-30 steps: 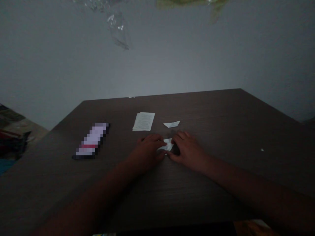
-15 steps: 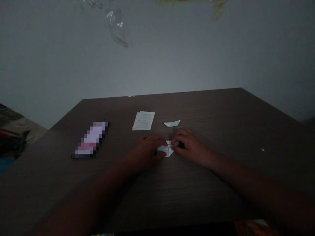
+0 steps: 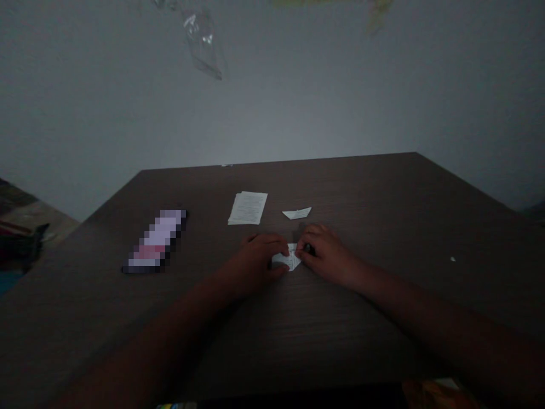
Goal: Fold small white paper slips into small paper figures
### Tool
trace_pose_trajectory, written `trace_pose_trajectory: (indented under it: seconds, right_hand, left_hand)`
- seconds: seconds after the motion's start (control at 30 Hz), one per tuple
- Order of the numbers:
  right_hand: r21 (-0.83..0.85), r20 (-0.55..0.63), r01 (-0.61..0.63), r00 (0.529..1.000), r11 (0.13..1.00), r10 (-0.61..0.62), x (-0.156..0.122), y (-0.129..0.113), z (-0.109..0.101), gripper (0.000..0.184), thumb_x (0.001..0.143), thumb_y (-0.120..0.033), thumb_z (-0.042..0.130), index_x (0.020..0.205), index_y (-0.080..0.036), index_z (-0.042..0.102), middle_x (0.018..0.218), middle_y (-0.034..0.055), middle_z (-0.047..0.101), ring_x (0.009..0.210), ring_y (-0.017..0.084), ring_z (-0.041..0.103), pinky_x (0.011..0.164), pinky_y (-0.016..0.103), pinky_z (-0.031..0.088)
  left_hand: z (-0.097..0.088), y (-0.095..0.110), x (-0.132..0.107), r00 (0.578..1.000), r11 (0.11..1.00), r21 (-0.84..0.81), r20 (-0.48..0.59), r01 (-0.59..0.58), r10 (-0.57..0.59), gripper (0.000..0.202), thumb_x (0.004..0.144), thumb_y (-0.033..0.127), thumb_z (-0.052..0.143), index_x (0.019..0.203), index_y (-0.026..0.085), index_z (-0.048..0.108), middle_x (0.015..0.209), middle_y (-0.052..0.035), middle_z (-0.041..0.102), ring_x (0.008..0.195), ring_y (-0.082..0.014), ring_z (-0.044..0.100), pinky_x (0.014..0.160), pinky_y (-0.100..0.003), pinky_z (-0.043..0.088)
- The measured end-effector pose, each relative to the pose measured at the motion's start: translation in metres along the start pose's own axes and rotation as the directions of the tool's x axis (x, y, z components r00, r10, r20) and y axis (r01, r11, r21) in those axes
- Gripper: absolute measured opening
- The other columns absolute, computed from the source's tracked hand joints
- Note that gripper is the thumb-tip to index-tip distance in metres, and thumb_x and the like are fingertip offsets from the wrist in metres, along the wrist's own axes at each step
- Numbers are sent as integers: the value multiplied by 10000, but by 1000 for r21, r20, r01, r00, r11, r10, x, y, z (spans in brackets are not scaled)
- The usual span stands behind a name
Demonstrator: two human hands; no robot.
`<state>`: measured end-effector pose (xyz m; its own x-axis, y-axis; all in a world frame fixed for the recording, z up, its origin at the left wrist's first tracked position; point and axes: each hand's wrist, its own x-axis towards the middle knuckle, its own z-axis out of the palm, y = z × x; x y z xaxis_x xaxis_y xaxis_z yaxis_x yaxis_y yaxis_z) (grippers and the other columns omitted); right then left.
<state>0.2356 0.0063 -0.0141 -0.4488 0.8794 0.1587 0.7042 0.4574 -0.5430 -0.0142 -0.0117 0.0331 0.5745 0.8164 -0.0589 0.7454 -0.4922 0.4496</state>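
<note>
A small folded piece of printed paper [image 3: 292, 261] lies on the dark table between my two hands. My left hand [image 3: 261, 258] has its fingers on the upper part of the paper and its thumb on the lower part, gripping it against the table. At the right side, my right hand [image 3: 321, 250] pinches the paper's edge between thumb and curled fingers. Parts of the paper are hidden under both hands. Just beyond them sits a small folded paper boat [image 3: 297, 213].
A stack of printed paper sheets [image 3: 248, 208] lies behind my left hand. Further left is a phone [image 3: 155, 241] with a blurred-out screen. A tiny paper scrap [image 3: 453, 259] rests at the right. The table [image 3: 366, 187] meets a pale wall [image 3: 298, 102] at the back.
The right hand's fingers have closed together at the paper's right edge, where they were slightly apart. My left hand has hardly moved.
</note>
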Motion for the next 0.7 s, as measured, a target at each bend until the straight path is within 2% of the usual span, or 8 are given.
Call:
trace_pose_trajectory:
  seconds: [0.23,0.53,0.7]
  right_hand:
    - [2,-27,-5,1000,1000,5,0,2,5,64,1060,-227,807,1003,-254,819,1107,90,766,1165,327,719,1077,509,541]
    - [-14,-59,-19,998,1000,18,1,3,10,62,1054,-231,824,998,-257,833,1089,91,761,1153,334,719,1042,501,547]
    - [15,-21,-21,1000,1000,21,2,2,8,61,1060,-212,811,1017,-251,832,1113,89,764,1176,330,722,1049,492,534]
  left_hand:
    - [1,-2,3,998,998,21,30,52,-53,337,1004,191,874,1314,304,807,1578,-47,809,1565,-325,700,1438,-607,392]
    - [3,-5,3,1000,1000,-4,8,25,-25,330,1045,194,850,1361,277,809,1566,-82,810,1566,-351,693,1428,-654,387]
    - [4,-7,4,1000,1000,7,10,19,-19,347,1044,202,861,1379,277,813,1577,-84,807,1567,-345,690,1406,-632,427]
